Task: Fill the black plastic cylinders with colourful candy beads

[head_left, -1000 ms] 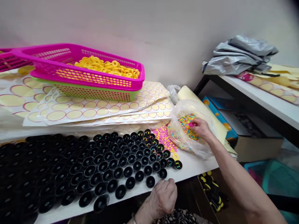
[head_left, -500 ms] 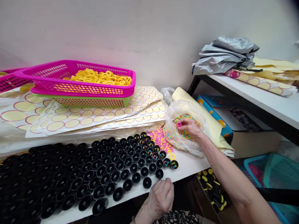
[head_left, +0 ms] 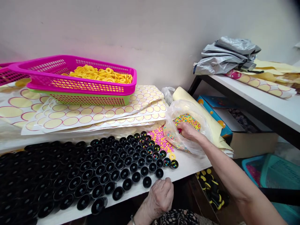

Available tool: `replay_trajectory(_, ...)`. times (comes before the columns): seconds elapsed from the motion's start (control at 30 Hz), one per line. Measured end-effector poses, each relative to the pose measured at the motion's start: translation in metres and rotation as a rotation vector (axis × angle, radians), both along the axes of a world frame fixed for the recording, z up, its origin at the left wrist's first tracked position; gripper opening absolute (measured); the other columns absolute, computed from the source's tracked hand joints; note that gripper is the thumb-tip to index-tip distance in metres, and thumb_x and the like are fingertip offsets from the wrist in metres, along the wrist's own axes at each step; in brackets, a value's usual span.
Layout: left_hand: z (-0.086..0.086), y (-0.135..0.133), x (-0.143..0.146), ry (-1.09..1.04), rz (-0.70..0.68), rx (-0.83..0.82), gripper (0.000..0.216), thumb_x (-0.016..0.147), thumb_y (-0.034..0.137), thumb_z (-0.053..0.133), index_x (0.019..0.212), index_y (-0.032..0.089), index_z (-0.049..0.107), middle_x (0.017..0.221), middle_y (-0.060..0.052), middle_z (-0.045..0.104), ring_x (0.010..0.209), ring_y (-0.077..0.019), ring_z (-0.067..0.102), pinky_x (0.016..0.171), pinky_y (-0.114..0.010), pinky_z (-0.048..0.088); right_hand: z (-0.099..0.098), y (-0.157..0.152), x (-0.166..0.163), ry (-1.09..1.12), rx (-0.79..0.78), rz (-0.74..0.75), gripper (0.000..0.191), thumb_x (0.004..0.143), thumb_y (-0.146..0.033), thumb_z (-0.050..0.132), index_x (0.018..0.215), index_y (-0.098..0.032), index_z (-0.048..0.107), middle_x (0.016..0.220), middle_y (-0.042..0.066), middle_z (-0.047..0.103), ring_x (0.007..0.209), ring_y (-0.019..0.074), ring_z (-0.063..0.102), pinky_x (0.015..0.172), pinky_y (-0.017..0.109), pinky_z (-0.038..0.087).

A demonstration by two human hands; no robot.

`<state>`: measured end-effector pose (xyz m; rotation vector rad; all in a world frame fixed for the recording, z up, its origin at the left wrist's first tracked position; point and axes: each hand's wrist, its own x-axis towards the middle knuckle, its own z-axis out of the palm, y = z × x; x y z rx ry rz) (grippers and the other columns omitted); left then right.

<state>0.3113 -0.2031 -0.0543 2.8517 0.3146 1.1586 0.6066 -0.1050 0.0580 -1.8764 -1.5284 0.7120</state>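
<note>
My right hand [head_left: 188,130] is closed around a small pink cup [head_left: 179,131], mostly hidden by the fingers. The hand reaches into a clear plastic bag [head_left: 171,114], down at a heap of tiny multicoloured beads [head_left: 187,120]. At the table's front edge my left hand [head_left: 161,195] rests as a closed fist, with nothing showing in it. Beyond its knuckles stand rows of round black cups [head_left: 119,164]. Several cups at the right end, such as the corner cup [head_left: 174,164], have coloured beads inside. Many others show bare bottoms.
Loose pink and yellow beads [head_left: 159,137] lie between cups and bag, near a yellow ring [head_left: 172,156]. A magenta basket [head_left: 82,88] of yellow rings sits on sticker sheets [head_left: 98,117]. At right are a raised shelf [head_left: 253,90], an open box [head_left: 255,143] and a teal basket [head_left: 278,175].
My right hand has lowered the pink cup into the beads in the bag, and its fingers now cover most of the cup. My left fist stays at the table edge.
</note>
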Motion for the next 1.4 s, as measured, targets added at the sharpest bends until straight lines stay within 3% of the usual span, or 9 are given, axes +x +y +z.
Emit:
replay_trajectory(0.13,0.002,0.001,0.0,-0.005,-0.019,-0.001,0.022,0.073,0.005,0.05,0.094,0.007,0.057,0.09,-0.014,0.059,0.069,-0.0156,0.05,0.057,-0.029,0.039,-0.003,-0.005,0.005,0.134,-0.005,-0.017,0.015,0.057,-0.02,0.057,0.07,-0.017,0.063,0.061,-0.002,0.055,0.06,0.0124,0.048,0.057,0.024,0.037)
replay_trajectory(0.3,0.008,0.001,0.0,-0.025,-0.019,-0.004,0.023,0.072,0.004,0.049,0.093,0.006,0.057,0.091,-0.015,0.058,0.069,-0.0158,0.051,0.057,-0.029,0.039,0.005,-0.016,0.001,0.318,0.103,-0.086,0.02,0.059,-0.029,0.067,0.074,-0.017,0.06,0.07,0.0,0.058,0.065,0.013,0.053,0.063,0.028,0.044)
replay_trajectory(0.43,0.018,-0.001,-0.003,0.04,-0.025,-0.018,0.018,0.074,0.007,0.048,0.09,0.009,0.056,0.084,-0.01,0.057,0.065,-0.0142,0.049,0.053,-0.027,0.036,0.026,-0.016,-0.032,0.57,0.217,-0.078,0.022,0.056,-0.022,0.075,0.075,-0.019,0.063,0.073,0.0,0.059,0.068,0.0129,0.054,0.066,0.028,0.044)
replay_trajectory(0.53,0.025,-0.001,-0.005,0.095,-0.018,-0.02,0.013,0.076,0.009,0.045,0.085,0.011,0.055,0.079,-0.008,0.055,0.062,-0.0133,0.047,0.05,-0.027,0.034,0.039,-0.008,-0.074,0.629,0.167,0.068,0.021,0.059,-0.019,0.074,0.079,-0.02,0.065,0.075,0.0,0.06,0.07,0.0129,0.054,0.067,0.028,0.044)
replay_trajectory(0.63,0.027,0.0,-0.005,0.138,-0.022,-0.023,0.01,0.077,0.01,0.042,0.076,0.013,0.052,0.074,-0.006,0.053,0.06,-0.0123,0.046,0.049,-0.026,0.032,0.039,0.009,-0.116,0.467,0.086,0.244,0.019,0.066,-0.018,0.066,0.085,-0.019,0.065,0.078,0.0,0.061,0.072,0.0131,0.053,0.068,0.029,0.042)
replay_trajectory(0.73,0.026,0.0,-0.007,0.115,-0.024,-0.008,0.011,0.077,0.011,0.041,0.076,0.013,0.051,0.076,-0.007,0.053,0.06,-0.0118,0.046,0.049,-0.025,0.032,0.032,0.028,-0.147,0.11,0.102,0.416,0.015,0.071,-0.012,0.057,0.084,-0.017,0.065,0.078,0.001,0.059,0.075,0.0134,0.05,0.071,0.028,0.038)
replay_trajectory(0.9,0.022,0.002,-0.011,0.123,-0.067,0.003,0.012,0.078,0.013,0.043,0.081,0.011,0.054,0.08,-0.009,0.056,0.065,-0.0141,0.051,0.05,-0.026,0.034,0.024,0.045,-0.174,-0.5,0.135,0.623,0.02,0.079,-0.008,0.045,0.081,-0.016,0.063,0.082,0.005,0.057,0.081,0.0167,0.044,0.068,0.028,0.032)
replay_trajectory(1.0,0.023,0.004,-0.013,0.14,-0.086,-0.001,0.013,0.079,0.012,0.044,0.084,0.011,0.055,0.083,-0.01,0.057,0.069,-0.0153,0.053,0.052,-0.026,0.037,0.025,0.048,-0.184,-0.739,0.129,0.694,0.019,0.078,-0.009,0.043,0.078,-0.015,0.061,0.083,0.007,0.055,0.079,0.0183,0.041,0.064,0.03,0.029)
replay_trajectory(1.4,0.033,0.006,-0.013,0.145,-0.075,-0.036,0.018,0.081,0.01,0.037,0.082,0.012,0.055,0.078,-0.008,0.057,0.064,-0.0135,0.05,0.051,-0.025,0.037,0.031,0.061,-0.202,-0.915,0.135,0.811,0.014,0.074,-0.013,0.05,0.08,-0.014,0.062,0.085,0.01,0.054,0.084,0.022,0.042,0.066,0.034,0.031)
